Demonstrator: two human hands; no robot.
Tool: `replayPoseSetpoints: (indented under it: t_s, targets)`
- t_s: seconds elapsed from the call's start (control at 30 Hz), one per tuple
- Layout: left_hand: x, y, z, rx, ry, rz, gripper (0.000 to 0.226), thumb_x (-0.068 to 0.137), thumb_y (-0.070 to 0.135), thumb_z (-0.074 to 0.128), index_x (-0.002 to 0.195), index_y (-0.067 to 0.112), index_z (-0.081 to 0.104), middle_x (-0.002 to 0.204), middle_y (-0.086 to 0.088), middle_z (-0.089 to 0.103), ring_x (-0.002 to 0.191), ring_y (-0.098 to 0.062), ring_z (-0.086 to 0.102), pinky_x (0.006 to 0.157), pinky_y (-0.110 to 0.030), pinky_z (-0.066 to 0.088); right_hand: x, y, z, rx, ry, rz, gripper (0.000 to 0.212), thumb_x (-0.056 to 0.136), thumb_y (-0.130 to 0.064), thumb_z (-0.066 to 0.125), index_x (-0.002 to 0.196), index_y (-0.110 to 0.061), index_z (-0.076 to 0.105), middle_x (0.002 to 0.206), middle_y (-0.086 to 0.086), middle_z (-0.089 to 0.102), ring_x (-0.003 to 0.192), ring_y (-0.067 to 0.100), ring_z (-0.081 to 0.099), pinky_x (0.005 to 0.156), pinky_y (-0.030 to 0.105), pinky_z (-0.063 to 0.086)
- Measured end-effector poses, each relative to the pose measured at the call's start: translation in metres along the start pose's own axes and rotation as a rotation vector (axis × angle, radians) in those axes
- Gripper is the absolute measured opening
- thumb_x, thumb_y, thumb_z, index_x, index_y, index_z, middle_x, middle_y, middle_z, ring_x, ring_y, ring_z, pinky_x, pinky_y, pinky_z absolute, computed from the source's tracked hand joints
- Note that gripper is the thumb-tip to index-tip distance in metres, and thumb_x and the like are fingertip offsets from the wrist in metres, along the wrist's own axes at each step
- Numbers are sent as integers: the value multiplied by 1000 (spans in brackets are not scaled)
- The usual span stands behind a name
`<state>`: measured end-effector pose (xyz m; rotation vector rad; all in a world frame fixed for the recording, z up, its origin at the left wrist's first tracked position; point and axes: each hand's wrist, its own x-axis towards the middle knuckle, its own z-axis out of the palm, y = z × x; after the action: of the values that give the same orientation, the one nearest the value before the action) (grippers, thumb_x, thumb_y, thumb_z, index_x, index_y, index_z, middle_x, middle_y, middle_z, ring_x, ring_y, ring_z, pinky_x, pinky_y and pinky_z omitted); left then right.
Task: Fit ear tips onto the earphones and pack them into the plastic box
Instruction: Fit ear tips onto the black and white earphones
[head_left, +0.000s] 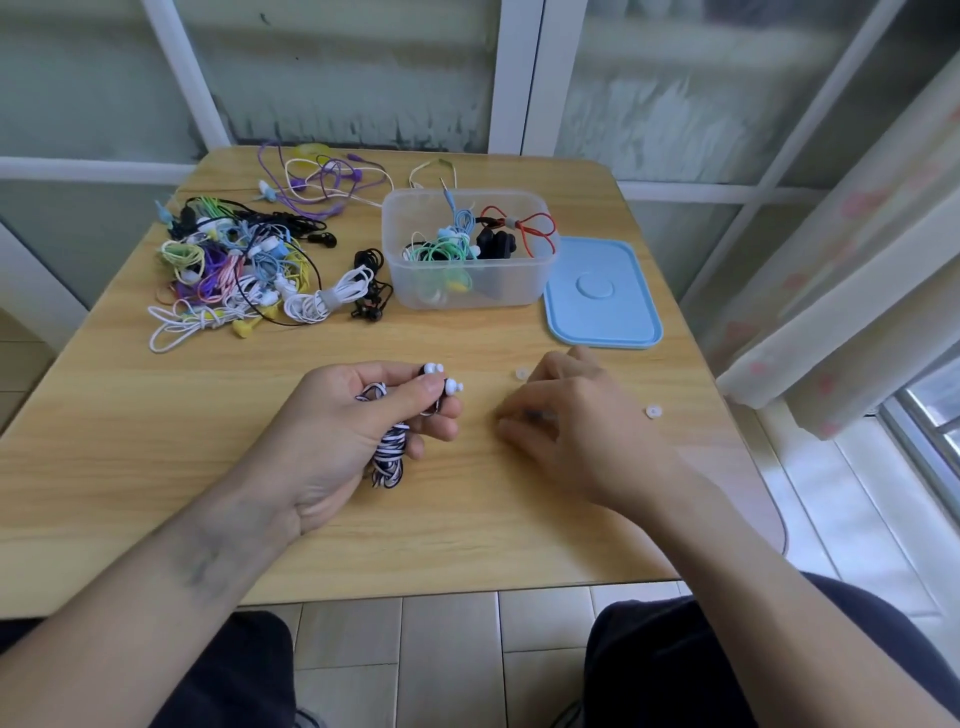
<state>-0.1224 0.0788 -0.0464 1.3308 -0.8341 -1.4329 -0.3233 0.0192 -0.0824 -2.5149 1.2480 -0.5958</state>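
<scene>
Gripping a coiled black-and-white earphone bundle (388, 447), the left hand (353, 431); right hand (576, 431) blurred, grasp unclear, beside loose white ear tips (653, 412); translucent plastic box (470, 283), blue lid (605, 293) beyond.

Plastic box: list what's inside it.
The plastic box holds several coiled earphones: green, blue, red and black. Anything beneath them is hidden.

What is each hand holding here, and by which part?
Left hand grips the black-and-white earphones round the coiled cable, earbuds up. Right hand: blurred, cannot tell.
</scene>
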Motion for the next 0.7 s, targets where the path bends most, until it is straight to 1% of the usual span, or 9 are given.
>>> replayPoseSetpoints:
  t_s: [0.1, 0.17, 0.3, 0.37, 0.43, 0.5, 0.57, 0.63, 0.7]
  targets:
    - [-1, 2, -5, 4, 28, 8, 17, 87, 10, 64, 97, -3, 67, 80, -14, 71, 62, -17, 66, 45, -19, 44, 1, 0, -3, 27, 30, 15, 6, 84, -24, 78, 90, -24, 78, 84, -7, 54, 84, 15, 42, 72, 23, 32]
    - [-1, 2, -8, 10, 37, 15, 16, 88, 10, 63, 96, -3, 67, 81, -15, 71, 62, -18, 66, 45, -19, 44, 0, 2, -7, 65, 43, 51, 6, 87, -24, 75, 93, -25, 77, 87, -8, 56, 86, 12, 41, 72, 14, 31]
    - [-1, 1, -8, 26, 20, -5, 17, 89, 11, 63, 97, -3, 68, 80, -13, 71, 61, -18, 65, 45, -19, 43, -2, 5, -15, 27, -86, 38, 16, 89, -32, 71, 104, -31, 76, 94, -8, 53, 93, 13, 42, 78, 6, 31]
    - [-1, 0, -7, 34, 11, -12, 17, 89, 11, 63, 97, -3, 69, 80, -13, 71, 62, -18, 65, 45, -20, 43, 2, 6, -19, 87, -46, 52, 21, 90, -37, 69, 110, -32, 74, 95, -7, 52, 94, 11, 43, 79, 5, 32]
    - [0, 0, -6, 37, 10, -10, 17, 89, 12, 64, 96, -3, 69, 80, -13, 71, 62, -19, 66, 45, -20, 43, 13, 11, -23, 138, 35, 113, 20, 94, -35, 62, 112, -32, 72, 95, -8, 53, 95, 10, 43, 77, 7, 33]
    - [0, -2, -5, 40, 15, -8, 17, 88, 11, 65, 97, -4, 69, 81, -14, 72, 62, -19, 66, 44, -20, 43, 26, 16, -21, 76, 28, 161, 18, 95, -33, 61, 109, -31, 72, 93, -9, 56, 94, 12, 42, 75, 13, 35]
    - [0, -3, -3, 40, 14, -6, 17, 88, 11, 66, 96, -4, 69, 82, -15, 72, 63, -20, 66, 44, -20, 43, 36, 18, -16, 17, -52, 184, 12, 92, -32, 66, 100, -30, 75, 89, -8, 59, 91, 14, 41, 70, 19, 36]
    - [-1, -4, -2, 40, 13, 0, 17, 87, 10, 67, 96, -4, 70, 83, -16, 72, 64, -20, 67, 45, -20, 43, 41, 18, -13, -1, -105, 188, 6, 88, -28, 71, 92, -29, 76, 87, -7, 60, 90, 13, 41, 66, 13, 31]
    - [-1, -5, -2, 31, 14, 6, 16, 86, 9, 68, 96, -4, 70, 86, -18, 73, 66, -20, 69, 46, -20, 44, 43, 16, -13, -9, -100, 184, 4, 88, -27, 72, 90, -27, 75, 87, -9, 59, 89, 13, 43, 65, 11, 31]
